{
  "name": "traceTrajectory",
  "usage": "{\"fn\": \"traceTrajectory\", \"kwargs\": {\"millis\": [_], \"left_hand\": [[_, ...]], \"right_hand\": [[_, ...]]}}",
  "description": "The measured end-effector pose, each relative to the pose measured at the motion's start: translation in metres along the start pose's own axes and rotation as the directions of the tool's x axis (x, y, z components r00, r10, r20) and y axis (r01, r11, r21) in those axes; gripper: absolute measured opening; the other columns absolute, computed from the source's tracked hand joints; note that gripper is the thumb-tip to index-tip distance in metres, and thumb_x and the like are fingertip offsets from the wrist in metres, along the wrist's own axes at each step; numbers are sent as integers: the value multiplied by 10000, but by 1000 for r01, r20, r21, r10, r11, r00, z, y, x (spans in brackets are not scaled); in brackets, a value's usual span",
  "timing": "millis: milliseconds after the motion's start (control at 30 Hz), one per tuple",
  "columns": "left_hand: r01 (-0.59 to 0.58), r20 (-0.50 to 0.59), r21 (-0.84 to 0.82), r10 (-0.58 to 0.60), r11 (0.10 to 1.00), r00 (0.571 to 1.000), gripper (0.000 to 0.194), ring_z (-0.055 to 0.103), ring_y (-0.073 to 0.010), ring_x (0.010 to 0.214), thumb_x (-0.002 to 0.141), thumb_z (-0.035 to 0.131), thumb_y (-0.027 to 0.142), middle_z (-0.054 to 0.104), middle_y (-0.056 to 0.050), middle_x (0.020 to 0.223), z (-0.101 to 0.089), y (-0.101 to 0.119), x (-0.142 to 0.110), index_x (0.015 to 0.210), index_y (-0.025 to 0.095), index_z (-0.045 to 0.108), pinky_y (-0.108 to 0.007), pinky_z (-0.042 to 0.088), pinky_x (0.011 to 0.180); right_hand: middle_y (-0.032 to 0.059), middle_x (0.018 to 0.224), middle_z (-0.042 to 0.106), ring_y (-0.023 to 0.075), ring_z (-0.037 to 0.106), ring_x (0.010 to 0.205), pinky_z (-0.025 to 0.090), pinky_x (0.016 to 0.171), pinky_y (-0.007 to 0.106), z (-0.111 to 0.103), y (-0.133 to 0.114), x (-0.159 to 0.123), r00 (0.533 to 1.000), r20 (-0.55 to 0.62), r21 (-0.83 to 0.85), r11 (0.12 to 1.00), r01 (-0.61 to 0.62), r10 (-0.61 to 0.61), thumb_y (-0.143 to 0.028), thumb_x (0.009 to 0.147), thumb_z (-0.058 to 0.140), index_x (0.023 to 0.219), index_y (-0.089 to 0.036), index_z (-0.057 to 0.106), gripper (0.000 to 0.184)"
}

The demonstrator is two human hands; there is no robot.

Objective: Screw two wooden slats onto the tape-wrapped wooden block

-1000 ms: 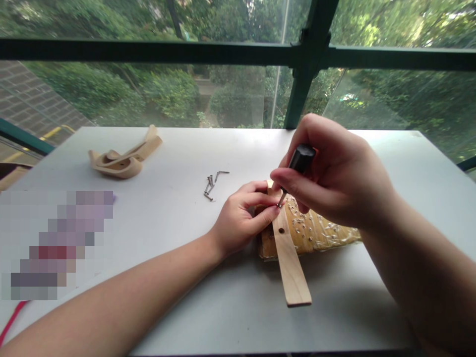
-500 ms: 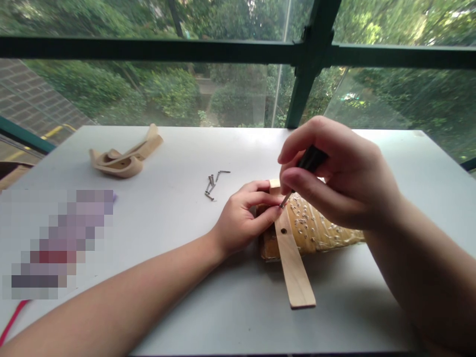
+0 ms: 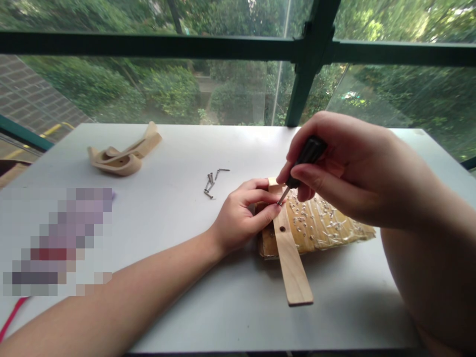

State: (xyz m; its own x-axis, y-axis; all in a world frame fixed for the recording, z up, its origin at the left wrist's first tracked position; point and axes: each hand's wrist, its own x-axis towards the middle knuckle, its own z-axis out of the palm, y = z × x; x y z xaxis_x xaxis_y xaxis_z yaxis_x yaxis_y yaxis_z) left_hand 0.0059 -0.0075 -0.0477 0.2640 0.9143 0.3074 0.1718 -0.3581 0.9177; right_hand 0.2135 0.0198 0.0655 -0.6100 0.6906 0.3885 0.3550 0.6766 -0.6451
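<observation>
My right hand [image 3: 345, 168] is closed round a black-handled screwdriver [image 3: 305, 154], tilted so its metal tip touches the far end of a flat wooden slat [image 3: 290, 258]. The slat has a small hole and lies across a tape-wrapped yellow-brown block [image 3: 323, 228] studded with shiny screw heads. My left hand [image 3: 243, 215] pinches thumb and finger together right at the tip, pressing on the slat and the block's left edge; whatever sits between the fingertips is too small to make out.
Several loose screws [image 3: 211, 182] lie on the white table [image 3: 167, 223] just left of my hands. A curved wooden assembly [image 3: 122, 156] rests at the far left. A blurred patch covers the near left; a red cord [image 3: 11, 320] shows below it. Windows stand behind the table.
My right hand has turned and shifted slightly on the screwdriver handle, tilting it more to the right. The slat has barely moved. My left hand keeps its pinch.
</observation>
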Motion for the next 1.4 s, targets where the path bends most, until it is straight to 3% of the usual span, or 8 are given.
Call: {"fn": "traceTrajectory", "kwargs": {"millis": [233, 433, 567, 700, 800, 1033, 1233, 1400], "left_hand": [[-8, -19, -5, 8, 1000, 1000, 96, 627, -255, 1171, 847, 736, 236, 652, -112, 1245, -1, -3, 0, 921, 199, 785, -424, 476, 1086], [-24, -10, 19, 24, 1000, 1000, 97, 617, -248, 1177, 856, 727, 231, 645, -107, 1236, -1, -2, 0, 928, 204, 785, -423, 470, 1088], [-19, 1, 17, 19, 1000, 1000, 103, 618, -248, 1175, 861, 725, 238, 644, -109, 1230, -2, -2, 0, 936, 199, 783, -430, 468, 1091], [-18, -4, 35, 18, 999, 1000, 105, 620, -251, 1178, 858, 725, 250, 650, -108, 1233, -2, -2, 0, 931, 200, 782, -436, 478, 1082], [-35, -22, 74, 37, 997, 999, 116, 627, -249, 1160, 845, 733, 251, 664, -100, 1225, -2, -2, 0, 942, 208, 781, -442, 487, 1075], [-93, -11, 128, 95, 987, 995, 197, 635, -232, 1133, 854, 725, 263, 698, -89, 1179, -3, 0, 2, 1036, 193, 751, -403, 513, 1047], [-190, 61, 103, 184, 976, 981, 265, 629, -202, 1084, 851, 740, 287, 666, -89, 1191, -6, -1, 3, 1094, 184, 708, -346, 507, 1010], [-199, 73, 118, 192, 973, 979, 365, 614, -226, 1144, 794, 796, 321, 626, -96, 1235, -8, -2, 2, 1110, 180, 680, -351, 485, 1032]], "right_hand": [[-31, 645, 578, 124, 564, 543, 405, 422, 262, 4, -5, 3, 991, -130, -86, 995, -42, 31, -303, 840, 788, 813, -228, 541, 260], [-26, 622, 562, 110, 497, 532, 363, 423, 273, 10, -6, 4, 985, -172, -102, 994, -26, 8, -251, 868, 741, 754, -219, 533, 239], [-24, 639, 556, 104, 474, 543, 380, 464, 280, 13, -4, 4, 982, -187, -112, 994, 11, -32, -205, 897, 692, 786, -212, 580, 158], [-13, 797, 653, 116, 589, 641, 474, 557, 266, 16, -2, 4, 975, -206, -38, 996, 79, -85, -202, 900, 694, 985, -235, 623, 115], [-24, 805, 651, 109, 589, 622, 480, 550, 257, 17, 0, 4, 977, -177, 23, 992, 121, -115, -206, 894, 712, 1065, -252, 606, 207], [3, 801, 610, 117, 561, 647, 469, 550, 260, 14, -4, 2, 994, -77, 119, 989, 85, -76, -267, 946, 647, 958, -217, 568, 94], [13, 928, 642, 154, 620, 781, 523, 643, 289, 12, -7, -1, 999, -13, 208, 977, 48, -46, 18, 789, 597, 1089, -215, 497, 393], [5, 946, 641, 121, 599, 705, 497, 578, 258, 11, -4, 1, 999, 39, 153, 988, 30, -36, 18, 819, 573, 1167, -238, 485, 441]]}}
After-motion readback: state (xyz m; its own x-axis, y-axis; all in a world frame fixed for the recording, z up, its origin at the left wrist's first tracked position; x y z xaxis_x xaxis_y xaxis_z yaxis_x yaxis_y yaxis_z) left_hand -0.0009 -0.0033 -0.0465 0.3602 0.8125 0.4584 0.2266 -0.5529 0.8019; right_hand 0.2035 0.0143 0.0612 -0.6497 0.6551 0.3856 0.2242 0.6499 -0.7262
